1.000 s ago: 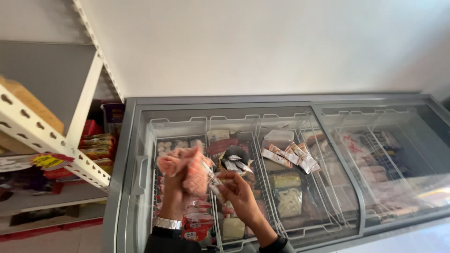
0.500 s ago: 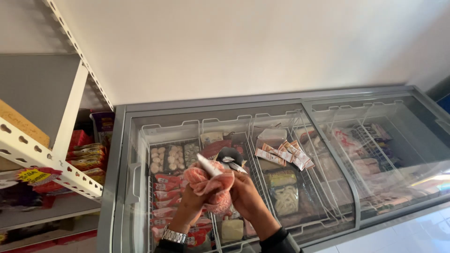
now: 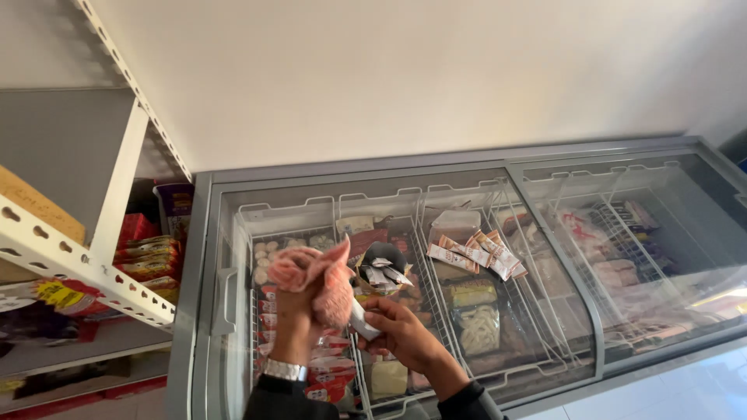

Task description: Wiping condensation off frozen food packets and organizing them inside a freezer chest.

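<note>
Under the freezer glass I see white-and-orange sachets (image 3: 476, 254) in the middle basket; red-and-yellow packets (image 3: 146, 258) stack on the shelf to my left.

A bare pale wall (image 3: 405, 78) rises behind a glass-topped chest freezer (image 3: 591, 311), white perforated shelving (image 3: 85, 272) beside it.
</note>
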